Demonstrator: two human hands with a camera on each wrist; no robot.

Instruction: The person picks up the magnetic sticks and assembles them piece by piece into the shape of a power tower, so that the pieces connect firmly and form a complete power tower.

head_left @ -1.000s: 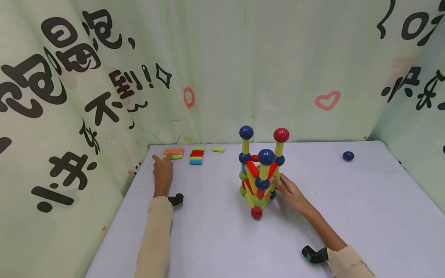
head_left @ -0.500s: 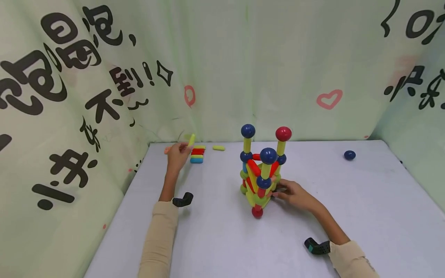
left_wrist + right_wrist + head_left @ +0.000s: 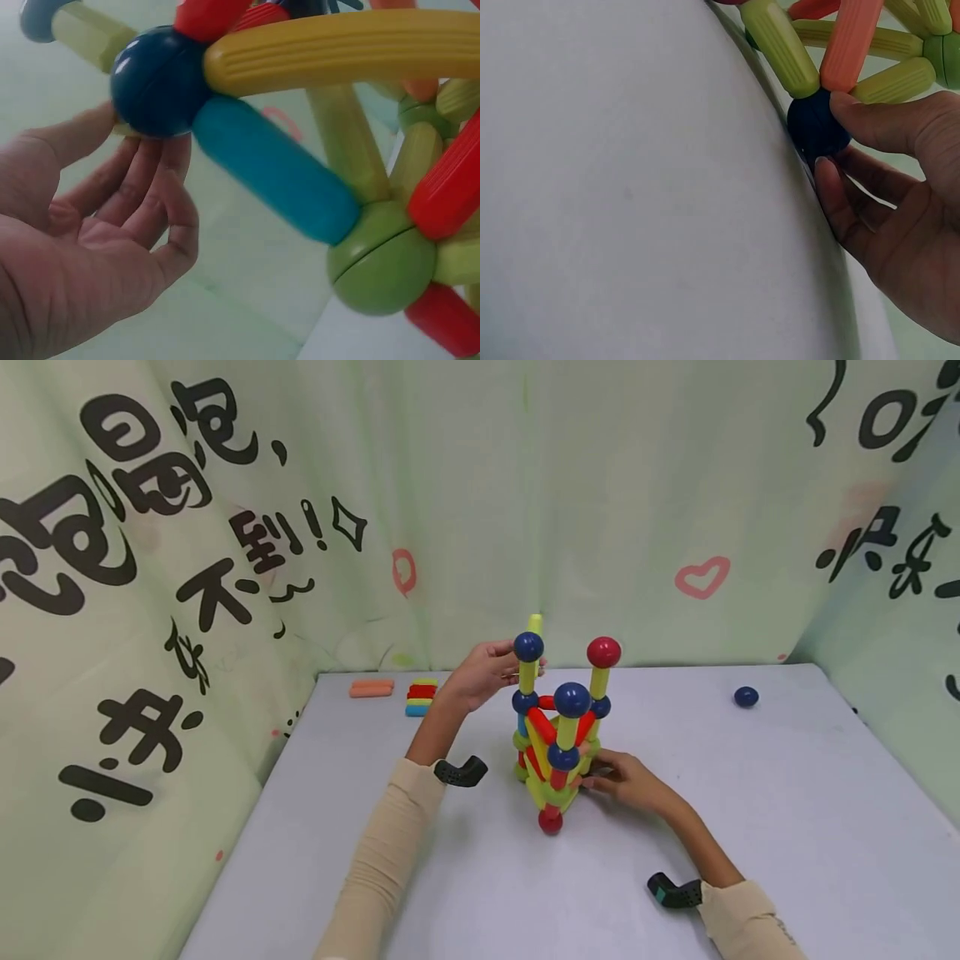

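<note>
A tower [image 3: 558, 739] of yellow-green, red and blue rods joined by balls stands mid-table. My left hand [image 3: 504, 662] is raised beside its back-left post and pinches a yellow-green rod [image 3: 535, 624] that pokes up behind the top blue ball [image 3: 528, 647]. In the left wrist view that hand [image 3: 142, 172] lies just under a dark blue ball [image 3: 157, 81], and most of the held rod is hidden. My right hand [image 3: 600, 774] is at the tower's foot. Its thumb and fingers [image 3: 838, 196] pinch a dark blue base ball [image 3: 816, 126].
Two orange rods [image 3: 371, 688] and a small stack of coloured rods [image 3: 419, 697] lie at the back left of the white table [image 3: 787, 793]. A loose dark blue ball [image 3: 746, 697] sits at the back right. Printed curtains close in the back and both sides.
My left hand picked a yellow-green rod from the pile at the back left and carried it right and up to the tower's top. The right hand stayed at the base.
</note>
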